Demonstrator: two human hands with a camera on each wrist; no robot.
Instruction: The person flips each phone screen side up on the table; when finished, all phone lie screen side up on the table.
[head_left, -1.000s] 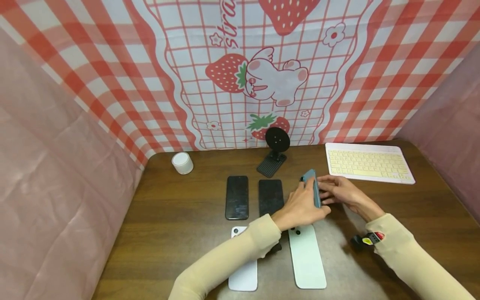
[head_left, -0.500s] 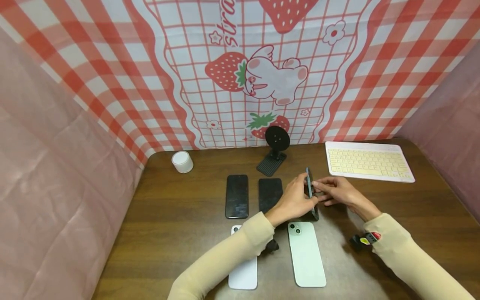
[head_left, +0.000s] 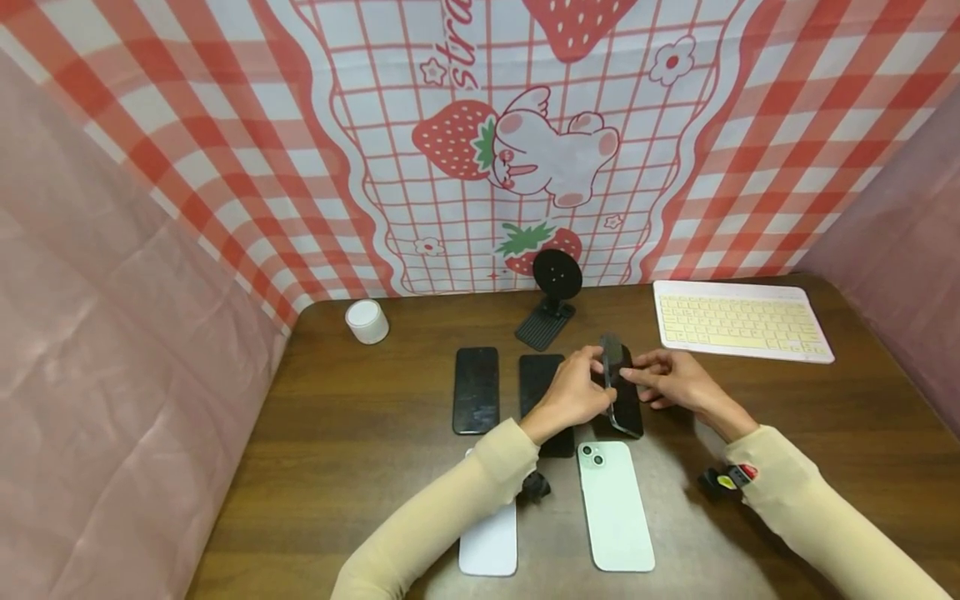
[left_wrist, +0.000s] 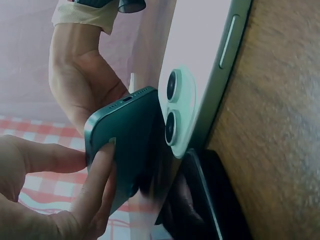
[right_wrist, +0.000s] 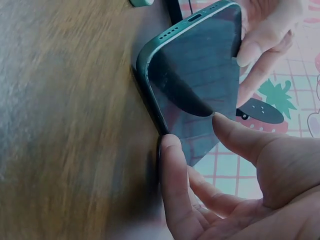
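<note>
A teal smartphone [head_left: 626, 408] stands tilted on its long edge at the right of the phones, its dark screen turned to the right. My left hand [head_left: 572, 390] grips it, fingers against the teal back [left_wrist: 127, 130] in the left wrist view. From the right, my right hand [head_left: 681, 385] pinches it too, the thumb on the screen [right_wrist: 200, 60] and the forefinger at the lower long edge. Just in front lies a mint-green phone [head_left: 615, 508], back up with two camera lenses. Beside it, partly behind my left wrist, is a black phone [head_left: 538, 375].
Another black phone [head_left: 476, 392] lies further left. A white phone [head_left: 489, 546] is partly covered by my left sleeve. Toward the back are a black folding stand [head_left: 551, 304], a small white cylinder [head_left: 367, 322] and a white keyboard [head_left: 742, 321].
The smartphone has turned from showing its teal back to showing its dark screen. My left hand has moved a little left with it; my right fingers have come onto its screen side.
</note>
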